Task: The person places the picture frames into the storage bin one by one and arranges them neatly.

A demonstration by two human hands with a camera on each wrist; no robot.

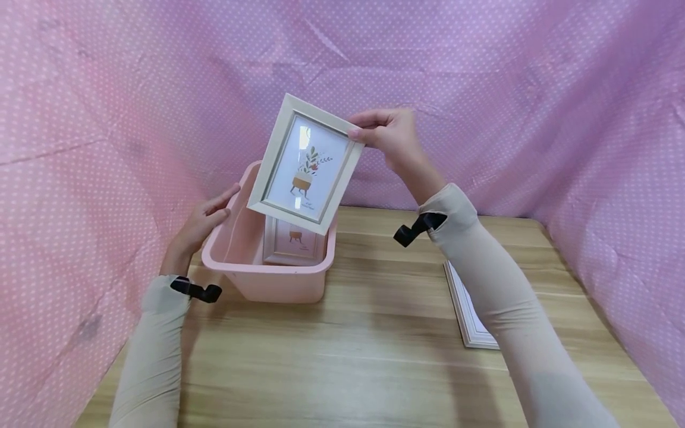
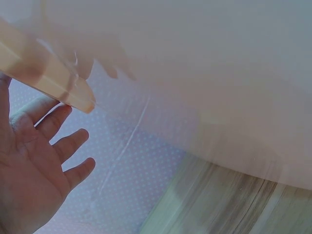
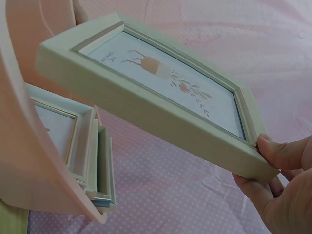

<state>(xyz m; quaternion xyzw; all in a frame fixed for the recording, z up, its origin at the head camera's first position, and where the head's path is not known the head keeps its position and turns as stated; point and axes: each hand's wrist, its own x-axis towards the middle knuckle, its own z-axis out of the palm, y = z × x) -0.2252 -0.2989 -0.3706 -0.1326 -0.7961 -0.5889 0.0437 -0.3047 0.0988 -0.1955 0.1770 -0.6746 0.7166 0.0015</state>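
Note:
A cream picture frame (image 1: pixel 275 150), with a plant-pot print behind its glass, is held tilted above the pink bin (image 1: pixel 280 279). My right hand (image 1: pixel 393 137) pinches its upper right corner; in the right wrist view, the thumb lies on the front and fingers support the back. My left hand (image 1: pixel 198 229) rests at the bin's left rim. Seen from the left wrist, that hand's fingers are spread and fairly straight, some touching the rim (image 2: pixel 80 95). Inside the bin leans another frame (image 1: pixel 275 244), partly covered by the held one. The right wrist view shows further frames (image 3: pixel 105 165) stacked behind it.
To the right, a white frame (image 1: pixel 460 306) lies on the wooden table (image 1: pixel 342 356), partly hidden under my right forearm. Pink dotted cloth (image 1: pixel 481 89) hangs around the back and both sides of the table.

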